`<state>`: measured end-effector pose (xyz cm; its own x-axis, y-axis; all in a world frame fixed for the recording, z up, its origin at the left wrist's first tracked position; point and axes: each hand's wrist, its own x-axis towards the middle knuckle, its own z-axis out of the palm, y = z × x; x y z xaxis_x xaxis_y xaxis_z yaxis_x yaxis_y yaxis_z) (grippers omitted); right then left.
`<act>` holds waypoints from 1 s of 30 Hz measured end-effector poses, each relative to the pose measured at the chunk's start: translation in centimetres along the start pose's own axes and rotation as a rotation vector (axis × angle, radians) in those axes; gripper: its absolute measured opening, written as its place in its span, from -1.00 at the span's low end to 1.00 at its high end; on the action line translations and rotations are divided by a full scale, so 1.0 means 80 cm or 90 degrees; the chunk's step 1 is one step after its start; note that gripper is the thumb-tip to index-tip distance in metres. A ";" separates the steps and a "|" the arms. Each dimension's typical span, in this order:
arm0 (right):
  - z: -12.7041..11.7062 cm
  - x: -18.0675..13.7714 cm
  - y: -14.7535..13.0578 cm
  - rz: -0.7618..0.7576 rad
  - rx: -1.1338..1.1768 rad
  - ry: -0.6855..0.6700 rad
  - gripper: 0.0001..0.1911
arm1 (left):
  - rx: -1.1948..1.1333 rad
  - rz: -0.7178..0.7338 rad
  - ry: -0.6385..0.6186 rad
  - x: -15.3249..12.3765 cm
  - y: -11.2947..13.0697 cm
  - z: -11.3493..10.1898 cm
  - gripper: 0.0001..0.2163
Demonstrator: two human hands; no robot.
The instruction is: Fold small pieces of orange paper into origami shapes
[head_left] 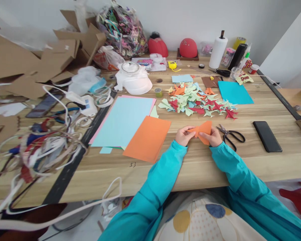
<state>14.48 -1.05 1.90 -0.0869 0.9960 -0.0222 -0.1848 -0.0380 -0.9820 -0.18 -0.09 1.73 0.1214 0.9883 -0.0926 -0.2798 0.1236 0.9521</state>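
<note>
Both hands hold a folded piece of orange paper (205, 129) just above the table near its front edge. My left hand (183, 135) pinches its narrow left end between thumb and fingers. My right hand (214, 138) grips the wider, fanned-out part, its thumb pressed on the front. Black-handled scissors (232, 135) lie just right of my right hand. Beyond the hands spreads a heap of folded paper pieces (190, 97) in pale green, red, orange and blue. Left of my left hand lie orange sheets (147, 139), partly over a stack of light blue sheets (125, 117).
A black phone (267, 136) lies at the right, with a turquoise sheet (235, 92) behind. Tangled cords and strips (47, 147), a white power strip (87, 105) and cardboard (12, 63) crowd the left. A white roll (218, 53) and red pincushion (188, 48) stand at the back.
</note>
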 end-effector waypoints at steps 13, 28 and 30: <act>0.000 0.001 0.004 -0.027 0.012 0.005 -0.77 | -0.011 0.043 -0.038 -0.001 -0.006 0.001 -0.79; -0.006 0.004 0.004 0.087 0.075 -0.007 -0.78 | -0.022 0.049 -0.079 -0.005 -0.001 0.002 -0.61; -0.007 0.004 0.004 0.070 0.067 -0.019 -0.80 | -0.002 0.064 -0.070 -0.006 0.000 0.003 -0.63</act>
<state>14.92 -0.74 1.49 -0.1409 0.9825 -0.1216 -0.2746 -0.1568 -0.9487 0.00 -0.61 1.88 0.1957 0.9800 0.0359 -0.2992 0.0249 0.9539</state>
